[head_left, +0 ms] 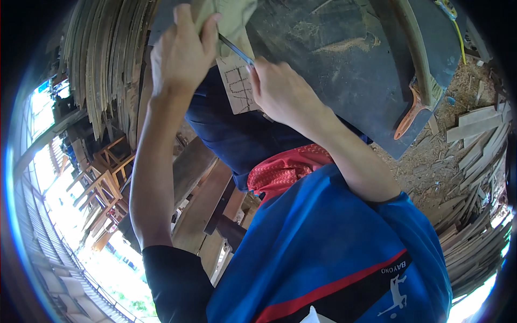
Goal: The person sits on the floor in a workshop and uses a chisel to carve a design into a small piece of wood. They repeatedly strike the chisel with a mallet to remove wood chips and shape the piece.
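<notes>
Near the top centre, my left hand (183, 51) grips a pale, flat workpiece (234, 27), its thumb beside the upper end of a thin metal tool (235, 48). My right hand (285, 91) is closed on the lower end of that tool, which slants down to the right. Just left of my right hand, a light tan piece (234, 83) with dark hand-drawn lines lies over my dark trouser leg (210, 132). What exactly the tool's tip touches is partly hidden by my left thumb.
A dark work surface (334, 64) carries sawdust, a long wooden piece (409, 37), a wooden-handled tool (409, 118) and a yellow tape measure (447, 12). Stacked boards (102, 64) and wooden chair frames (107, 177) stand left. Scrap slats (479, 129) lie on the sawdust-covered ground at right.
</notes>
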`<action>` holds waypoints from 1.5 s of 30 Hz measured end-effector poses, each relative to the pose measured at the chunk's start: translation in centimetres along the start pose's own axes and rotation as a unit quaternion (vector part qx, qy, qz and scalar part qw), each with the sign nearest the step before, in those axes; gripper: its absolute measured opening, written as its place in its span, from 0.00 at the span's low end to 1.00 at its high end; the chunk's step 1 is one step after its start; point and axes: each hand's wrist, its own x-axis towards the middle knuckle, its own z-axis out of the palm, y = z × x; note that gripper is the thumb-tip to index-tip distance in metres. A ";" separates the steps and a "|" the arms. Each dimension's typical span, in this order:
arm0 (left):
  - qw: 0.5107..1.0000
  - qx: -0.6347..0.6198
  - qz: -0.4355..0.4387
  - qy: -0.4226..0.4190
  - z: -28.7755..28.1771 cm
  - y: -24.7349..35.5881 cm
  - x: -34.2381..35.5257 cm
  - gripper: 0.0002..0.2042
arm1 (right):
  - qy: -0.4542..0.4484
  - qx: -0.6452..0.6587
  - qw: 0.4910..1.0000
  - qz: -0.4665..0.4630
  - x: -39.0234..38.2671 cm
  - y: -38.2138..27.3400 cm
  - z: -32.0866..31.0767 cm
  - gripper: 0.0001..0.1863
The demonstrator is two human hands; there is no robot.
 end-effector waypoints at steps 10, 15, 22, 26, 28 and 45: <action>0.984 -0.037 0.089 0.153 0.9 -0.2 -0.6 0.24 | -0.007 -0.068 0.997 -0.019 -0.6 -0.8 0.2 0.13; 1.000 -0.007 -0.008 -0.028 -0.7 0.8 -0.2 0.27 | -0.026 -0.039 0.999 -0.023 -0.2 -0.1 -0.2 0.10; 1.000 -0.017 0.017 -0.015 -0.5 0.1 0.3 0.27 | 0.034 -0.042 0.997 -0.055 1.4 0.4 0.9 0.15; 1.000 -0.012 0.024 0.008 -0.2 -1.7 0.4 0.27 | -0.005 -0.073 0.997 -0.025 -2.9 0.3 -0.8 0.10; 0.998 -0.053 -0.015 0.001 -0.6 -1.6 0.1 0.28 | 0.004 -0.126 0.991 -0.036 -4.8 0.5 -2.0 0.09; 0.962 -0.243 -0.019 0.122 0.6 0.1 -4.9 0.20 | -0.106 -0.338 0.930 -0.094 -9.0 -3.6 -11.2 0.06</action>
